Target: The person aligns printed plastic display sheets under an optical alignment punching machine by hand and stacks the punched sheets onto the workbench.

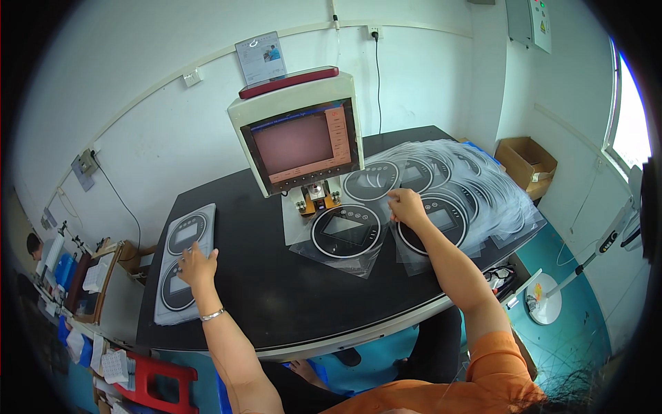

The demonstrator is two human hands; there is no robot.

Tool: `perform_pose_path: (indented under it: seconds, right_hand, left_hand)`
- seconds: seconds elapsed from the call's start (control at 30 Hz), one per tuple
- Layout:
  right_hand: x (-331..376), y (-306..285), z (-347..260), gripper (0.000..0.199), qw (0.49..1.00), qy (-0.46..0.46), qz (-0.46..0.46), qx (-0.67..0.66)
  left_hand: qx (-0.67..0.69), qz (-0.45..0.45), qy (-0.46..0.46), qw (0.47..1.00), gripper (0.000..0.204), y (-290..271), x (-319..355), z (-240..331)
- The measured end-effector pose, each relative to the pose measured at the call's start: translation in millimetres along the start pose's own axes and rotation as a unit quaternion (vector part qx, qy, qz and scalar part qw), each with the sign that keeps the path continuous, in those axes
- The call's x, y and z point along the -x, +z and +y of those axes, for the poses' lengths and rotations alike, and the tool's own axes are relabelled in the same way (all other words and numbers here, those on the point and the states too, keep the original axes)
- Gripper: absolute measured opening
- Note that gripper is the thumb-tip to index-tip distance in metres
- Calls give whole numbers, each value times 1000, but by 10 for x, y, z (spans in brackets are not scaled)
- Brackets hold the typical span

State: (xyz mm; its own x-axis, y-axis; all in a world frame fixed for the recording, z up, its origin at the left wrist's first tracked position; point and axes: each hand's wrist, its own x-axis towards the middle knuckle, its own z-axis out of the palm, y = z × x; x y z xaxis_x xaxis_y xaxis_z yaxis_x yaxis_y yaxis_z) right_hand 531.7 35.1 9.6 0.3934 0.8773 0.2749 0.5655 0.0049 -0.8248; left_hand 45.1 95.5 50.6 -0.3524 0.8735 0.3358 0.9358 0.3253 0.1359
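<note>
My left hand (pixel 198 265), its fingers spread, rests on a neat stack of printed plastic film sheets (pixel 183 234) at the table's left side. Each sheet shows black ring-shaped panels with a pale window. My right hand (pixel 408 208) is closed, fingers curled together, over the left edge of a fanned-out pile of similar clear sheets (pixel 476 186). Whatever its fingertips pinch is hidden. Between my hands, one sheet with a round black panel (pixel 346 231) lies below a small punching head (pixel 318 199), under the machine's monitor (pixel 298 143).
The black table (pixel 276 303) spans the view. A cardboard box (pixel 527 164) stands beyond its right end. A lamp on a white round base (pixel 543 303) is at right. A red stool (pixel 162 383) and a cabinet with papers (pixel 103 290) are at lower left.
</note>
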Motion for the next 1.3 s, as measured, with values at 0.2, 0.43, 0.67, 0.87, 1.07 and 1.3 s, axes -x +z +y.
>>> perform_pose_path:
  seconds: [0.2, 0.43, 0.67, 0.87, 1.07, 1.3]
  right_hand:
    - [1, 19, -24, 34, 1000, 5, -16, 5]
    - [5, 47, -3, 34, 999, -8, -6, 33]
    - [97, 40, -109, 41, 1000, -26, -12, 10]
    - [16, -107, -21, 41, 998, -56, -9, 38]
    - [-57, -883, 388, 42, 921, -46, 133, 363]
    - [174, -367, -121, 44, 948, -205, 28, 243]
  left_hand:
    - [-19, -127, 29, 991, 52, 6, 3, -52]
    - [-64, -54, 93, 992, 46, 176, -57, 12]
    - [38, -90, 182, 979, 56, -25, 328, 384]
    - [195, -32, 247, 949, 54, -176, 451, 189]
    - [93, -33, 303, 948, 53, -205, 833, -373]
    - [119, -32, 467, 876, 71, -431, 1730, -476]
